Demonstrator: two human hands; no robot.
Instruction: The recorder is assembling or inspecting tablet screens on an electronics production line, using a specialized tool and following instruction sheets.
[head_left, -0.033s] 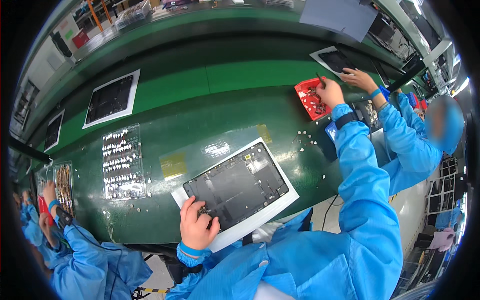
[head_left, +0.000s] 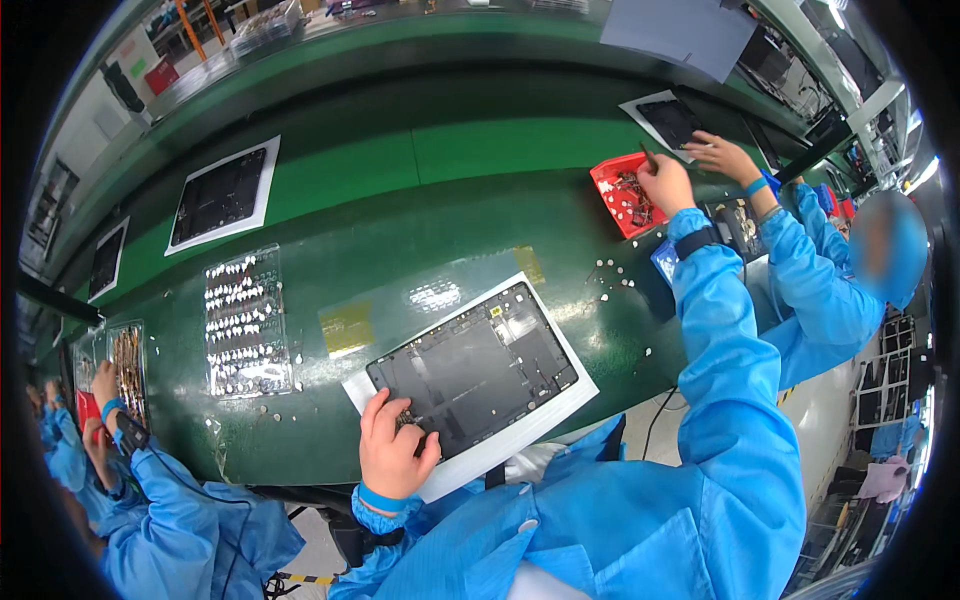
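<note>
Clear tray [head_left: 272, 272] is holding rows of white-tipped parts [head_left: 235, 298]. Left hand [head_left: 392, 455], curled, is touching black panel [head_left: 460, 380] on white sheet [head_left: 520, 428] by near edge of tabletop [head_left: 450, 220]; grip unclear. Red bin [head_left: 604, 190] is holding small parts [head_left: 632, 205]; right hand [head_left: 667, 187] is gripping dark tool [head_left: 648, 157] over it.

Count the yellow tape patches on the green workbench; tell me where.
2. One yellow tape patch lies beyond the left end of the white sheet under the tablet casing; the other is at that sheet's far corner. Others may be hidden.
</note>
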